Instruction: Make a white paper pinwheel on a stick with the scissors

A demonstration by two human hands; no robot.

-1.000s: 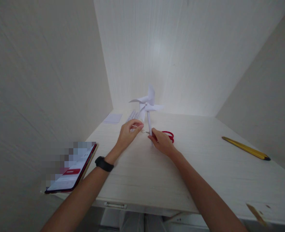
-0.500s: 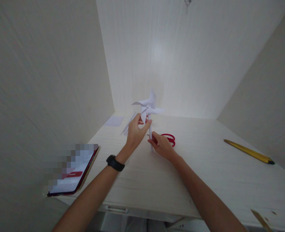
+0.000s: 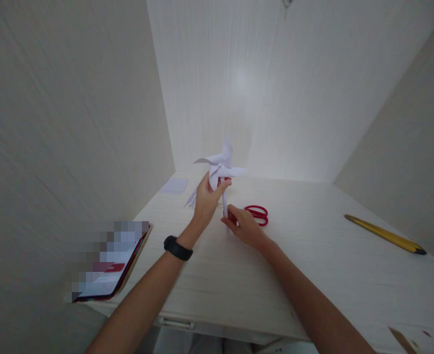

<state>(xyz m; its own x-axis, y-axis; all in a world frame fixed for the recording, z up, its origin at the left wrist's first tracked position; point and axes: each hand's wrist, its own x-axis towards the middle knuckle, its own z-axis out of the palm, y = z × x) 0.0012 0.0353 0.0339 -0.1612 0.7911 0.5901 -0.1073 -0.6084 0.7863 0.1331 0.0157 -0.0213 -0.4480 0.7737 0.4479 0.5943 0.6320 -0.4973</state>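
The paper pinwheel (image 3: 220, 166) stood roughly upright over the middle of the bench (image 3: 209, 285), its blades turned toward the back wall's height and its white stick (image 3: 224, 200) running down between the hands. The right hand (image 3: 246, 226) pinched the lower stick, fingers closed; the left hand (image 3: 206, 199) had its thumb across the top, just under the blades, with the fingers curled behind, seemingly closed around it. Whether the stick's foot touched the bench could not be told.

The making looked nearly done: blades folded in, centre fastened, stick attached. At most, some adjusting seemed left. Scissors (image 3: 256, 207), paper strips (image 3: 191, 197) and a paper square (image 3: 175, 185) lay nearby. The tablet (image 3: 108, 282) was partly pixelated; no writing or brand could be read.
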